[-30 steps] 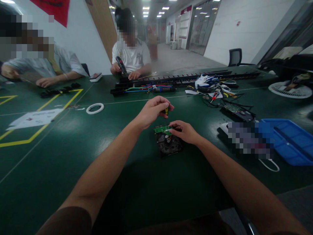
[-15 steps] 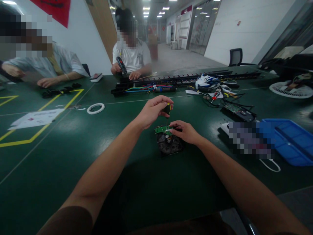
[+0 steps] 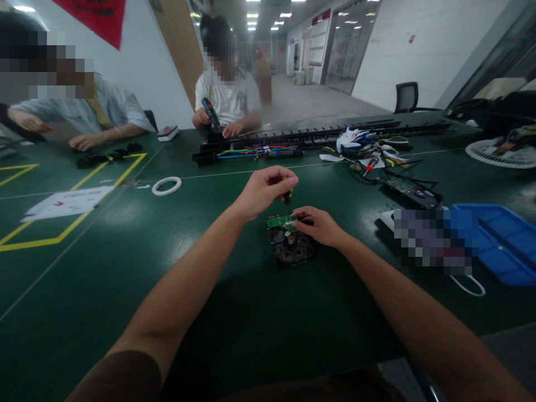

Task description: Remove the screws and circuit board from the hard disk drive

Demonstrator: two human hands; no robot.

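The left hand (image 3: 264,192) has its grip round an upright screwdriver (image 3: 288,197) above the green circuit board (image 3: 276,222), at the far end of a dark drive (image 3: 292,252) on the tabletop (image 3: 251,324). The right hand (image 3: 317,224) touches the board; whether it pinches, I cannot tell. If the drive slides, the screwdriver could slip and scratch the board.

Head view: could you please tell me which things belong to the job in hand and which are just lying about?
In the job:
yellow-and-black screwdriver, held in the left hand
apparent hard drive with green circuit board, right hand on the board

Seemingly just lying about:
white ring
printed sheet
blue tray
red-handled tool
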